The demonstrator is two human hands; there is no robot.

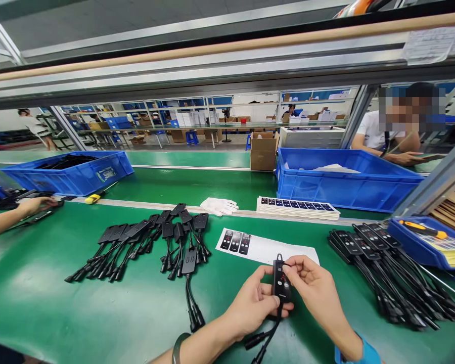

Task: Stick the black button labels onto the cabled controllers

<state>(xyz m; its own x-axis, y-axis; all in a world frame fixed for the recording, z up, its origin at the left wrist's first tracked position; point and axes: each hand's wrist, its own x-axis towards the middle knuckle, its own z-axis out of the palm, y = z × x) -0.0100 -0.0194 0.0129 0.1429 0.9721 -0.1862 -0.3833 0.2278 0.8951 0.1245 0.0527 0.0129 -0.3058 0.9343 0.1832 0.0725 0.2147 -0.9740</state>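
Note:
My left hand is closed round the lower part of a black controller with a labelled face and cables hanging down. My right hand presses thumb and fingers together at the controller's upper right edge. Just behind lies a white label sheet with a few black labels at its left end. Black controllers without labels are spread to the left, cables toward me. On the right is a pile of controllers with labelled faces.
Beyond are a white glove, a label stack, a blue bin and another blue bin. A small blue tray holds a cutter. Another person's hand reaches in at left; a person sits at right.

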